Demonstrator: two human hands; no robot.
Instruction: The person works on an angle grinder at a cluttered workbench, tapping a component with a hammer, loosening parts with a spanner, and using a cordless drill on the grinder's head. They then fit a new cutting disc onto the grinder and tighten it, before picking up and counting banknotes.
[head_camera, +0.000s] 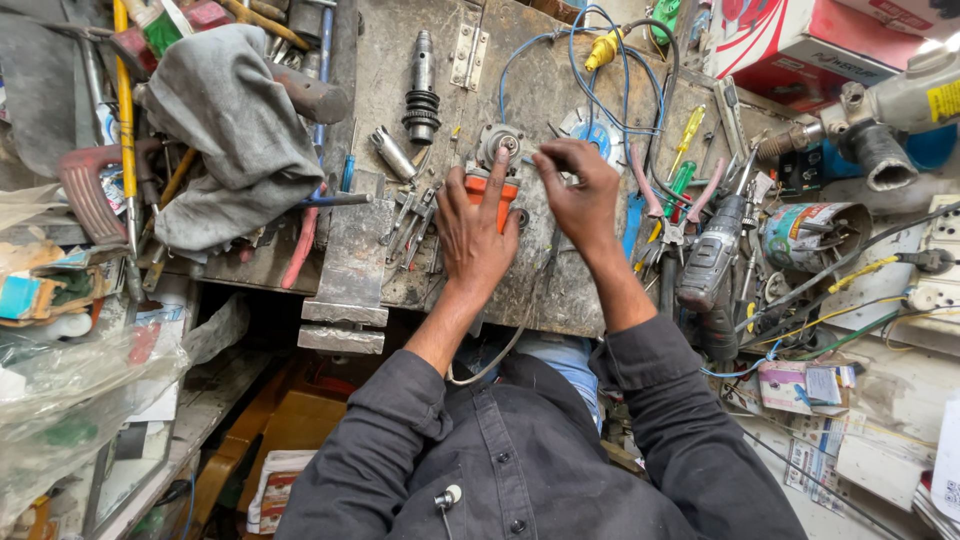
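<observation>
An orange angle grinder (497, 176) lies on the worn metal workbench (545, 95), its grey gear head and spindle pointing away from me. My left hand (473, 236) lies flat over the orange body, index finger stretched up to the spindle. My right hand (577, 192) hovers just to the right of the gear head, fingers pinched together on something small that I cannot make out. A grey cord runs from the grinder down toward my lap.
A cordless drill (712, 255) lies at the right among screwdrivers and pliers. Blue wires (590, 80) loop behind. A grey rag (228, 130) covers tools at the left. A drill chuck (421, 95), a hinge (468, 55) and a steel block (352, 262) sit nearby.
</observation>
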